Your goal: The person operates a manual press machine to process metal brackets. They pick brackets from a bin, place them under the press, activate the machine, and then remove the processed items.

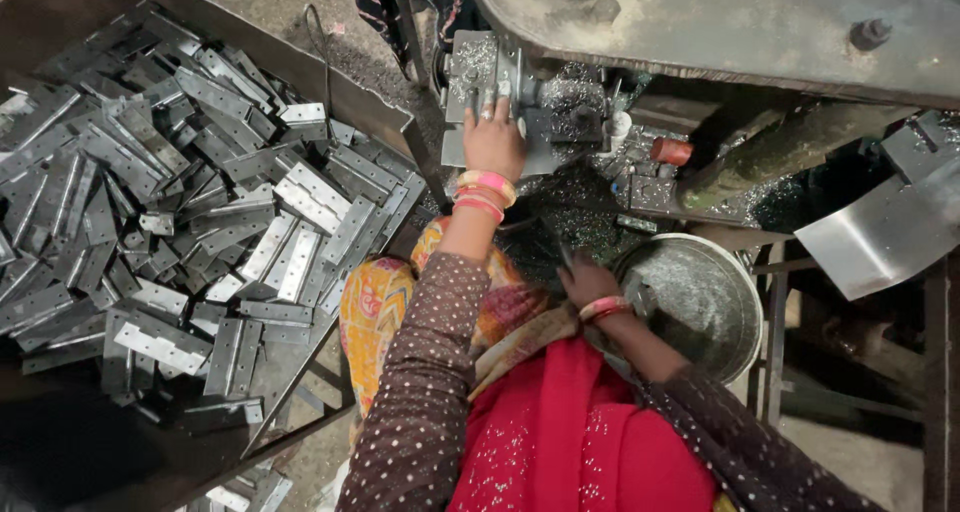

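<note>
My left hand [492,137] reaches forward and rests on a metal part held at the machine's fixture [480,72], fingers pressed on top of it. My right hand [588,277] hangs lower, beside the rim of a round metal pan [745,302], with its fingers curled; whether it holds anything is hidden. Both wrists wear pink and orange bangles. The machine's work area [575,102] is covered in metal shavings.
A big tray [300,67] on my left holds a heap of several flat metal hinges [180,222]. A large grey machine body [720,22] spans the top. A bent metal sheet [885,232] sits at right, a red knob [670,150] near the fixture.
</note>
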